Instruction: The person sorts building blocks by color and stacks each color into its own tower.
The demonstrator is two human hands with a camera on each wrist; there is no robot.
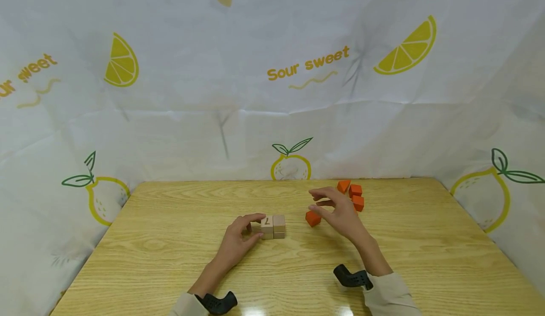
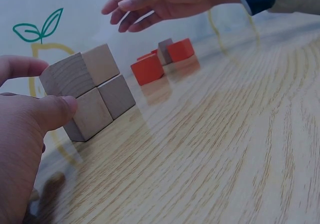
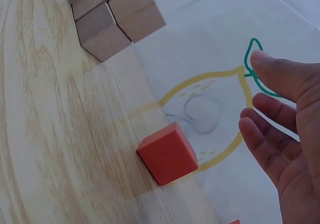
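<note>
Plain wooden cubes [image 1: 278,224] stand pressed together, two wide and two high; a top one bears a dark mark like a 7. My left hand [image 1: 236,242] pinches the left end of this stack, thumb [image 2: 62,109] on the near face and a finger at the far side. To the right, a red block [image 3: 169,156] sits apart on the table. My right hand [image 1: 340,214] hovers just above and behind that block, thumb and fingers loosely spread around nothing.
Beyond the right hand lie more red blocks [image 1: 358,203], one with a triangular face [image 1: 343,186]. The wooden table [image 1: 170,259] ends at a white cloth [image 1: 191,141] printed with lemons. Each wrist wears a black camera mount [image 1: 352,276].
</note>
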